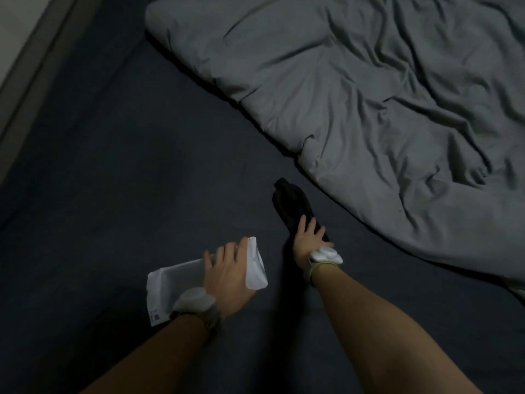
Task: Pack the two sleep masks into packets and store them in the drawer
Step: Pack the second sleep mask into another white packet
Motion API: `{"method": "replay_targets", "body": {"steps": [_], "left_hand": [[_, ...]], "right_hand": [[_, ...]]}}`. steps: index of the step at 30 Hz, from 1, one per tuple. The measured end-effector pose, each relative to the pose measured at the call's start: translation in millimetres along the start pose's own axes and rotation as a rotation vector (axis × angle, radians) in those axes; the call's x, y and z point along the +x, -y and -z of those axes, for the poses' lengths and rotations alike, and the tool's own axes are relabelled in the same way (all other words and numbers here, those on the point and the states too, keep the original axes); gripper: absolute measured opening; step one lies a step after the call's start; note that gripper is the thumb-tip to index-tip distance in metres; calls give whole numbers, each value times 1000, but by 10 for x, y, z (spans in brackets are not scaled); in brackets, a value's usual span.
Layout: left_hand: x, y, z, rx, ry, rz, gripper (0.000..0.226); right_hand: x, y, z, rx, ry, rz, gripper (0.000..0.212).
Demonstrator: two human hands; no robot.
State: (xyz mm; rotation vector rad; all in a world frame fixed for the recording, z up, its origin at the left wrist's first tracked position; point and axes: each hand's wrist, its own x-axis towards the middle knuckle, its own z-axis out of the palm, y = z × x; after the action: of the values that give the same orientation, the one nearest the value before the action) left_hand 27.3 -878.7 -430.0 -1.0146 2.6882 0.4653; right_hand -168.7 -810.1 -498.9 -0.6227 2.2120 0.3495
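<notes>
A white packet (pixel 173 280) is gripped in my left hand (pixel 227 274) just above the dark bed sheet (pixel 113 180), its open mouth pointing right. To its right, a black sleep mask (pixel 287 200) lies on the sheet, and my right hand (pixel 308 237) is closed on its near end. The mask stretches away from my fingers toward the duvet. A second sleep mask is not visible in this dim view, and no drawer is in sight.
A crumpled grey duvet (pixel 369 109) covers the right and far side of the bed. The bed's left edge and a pale floor strip (pixel 17 52) run along the upper left. White sensor bands sit on both wrists.
</notes>
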Motion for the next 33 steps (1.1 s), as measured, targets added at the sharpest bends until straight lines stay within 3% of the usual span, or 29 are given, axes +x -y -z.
{"method": "replay_targets", "body": {"steps": [3,5,10,14,18,21,26,33], "left_hand": [[-57,12,9,-14,26,1,92],[-125,4,66,-23,17,11,92],[-280,-104,452,-78,5,63,90],[-338,-194,658,-147,32,91,91],[-443,-281,993,-200,-92,112,93],[-525,-306,1256,-239,-184,113,97],[-680,-356,1655,-285,-292,145,94],[-971,-213,2207,-433,-407,174,85]], "right_hand": [[-81,-42,93,-52,-50,54,68],[-141,-91,168,86,-77,82,71],[-484,-130,528,1100,133,-57,44],[-982,-65,707,1687,319,-178,36],[-1532,-1,953,2181,499,-150,35],[-1890,118,1173,2261,440,-105,39],[-2472,359,1555,2233,204,78,27],[-3295,766,1851,1873,-314,310,23]]}}
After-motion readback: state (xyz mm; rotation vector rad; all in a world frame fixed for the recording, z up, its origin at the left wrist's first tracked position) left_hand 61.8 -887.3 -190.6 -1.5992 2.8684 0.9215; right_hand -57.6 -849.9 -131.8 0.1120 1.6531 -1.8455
